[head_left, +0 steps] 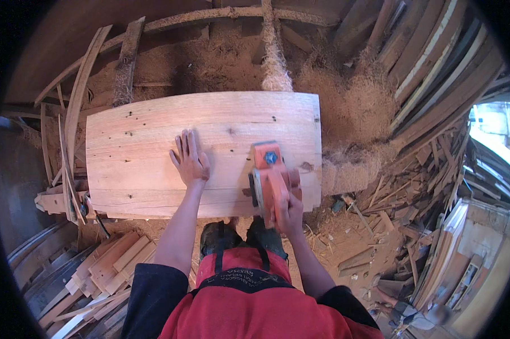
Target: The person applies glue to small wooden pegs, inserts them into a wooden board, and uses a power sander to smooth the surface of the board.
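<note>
A wide, pale wooden panel (pixel 153 164) with a slightly curved far edge and scattered dark knots lies flat before me. My left hand (pixel 191 158) rests on its middle with the fingers stretched out and palm down. On the panel's right half sits an orange electric hand planer (pixel 269 169) with a blue knob at its far end. My right hand (pixel 289 213) wraps round the planer's rear handle, near the panel's close edge. The planer's underside is hidden against the wood.
Heaps of wood shavings (pixel 362 107) lie beyond and right of the panel. Long boards (pixel 435 73) lean at the far right, above scrap pieces (pixel 435 169). Cut planks (pixel 111 263) are stacked at the near left. Upright strips (pixel 68 152) stand close to the panel's left end.
</note>
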Available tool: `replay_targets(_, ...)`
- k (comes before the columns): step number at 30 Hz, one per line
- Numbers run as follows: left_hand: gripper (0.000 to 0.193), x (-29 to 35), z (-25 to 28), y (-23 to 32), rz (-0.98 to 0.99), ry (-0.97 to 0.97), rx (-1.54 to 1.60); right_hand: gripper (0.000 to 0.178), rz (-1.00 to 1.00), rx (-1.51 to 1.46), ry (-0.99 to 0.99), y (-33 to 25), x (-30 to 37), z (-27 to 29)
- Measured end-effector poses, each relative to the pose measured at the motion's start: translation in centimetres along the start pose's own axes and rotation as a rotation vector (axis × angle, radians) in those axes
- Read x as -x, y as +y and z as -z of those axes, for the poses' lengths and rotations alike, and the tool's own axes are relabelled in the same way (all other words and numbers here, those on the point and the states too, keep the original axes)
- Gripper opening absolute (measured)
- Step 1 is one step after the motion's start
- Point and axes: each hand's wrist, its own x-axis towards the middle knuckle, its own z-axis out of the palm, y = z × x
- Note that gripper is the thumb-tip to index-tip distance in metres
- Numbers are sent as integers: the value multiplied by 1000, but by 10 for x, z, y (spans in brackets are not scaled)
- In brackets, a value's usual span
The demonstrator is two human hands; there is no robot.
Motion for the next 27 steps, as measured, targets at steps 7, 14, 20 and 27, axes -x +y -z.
replay_targets(7, 77, 0, 6, 1, 11, -4, 57, 47, 557, 120, 157, -64, -209, -64)
replay_targets(14, 76, 0, 6, 2, -27, 29, 84, 48, 285, 69, 38, -49, -180, -65)
replay_targets(20, 60, 5, -2, -41, -38, 104, 212, 39, -84, -84, -124, 6, 38, -31)
replay_targets(27, 52, -11, 44, -193, 123, 229, -181, 38, 22, -33, -89, 43, 130, -32)
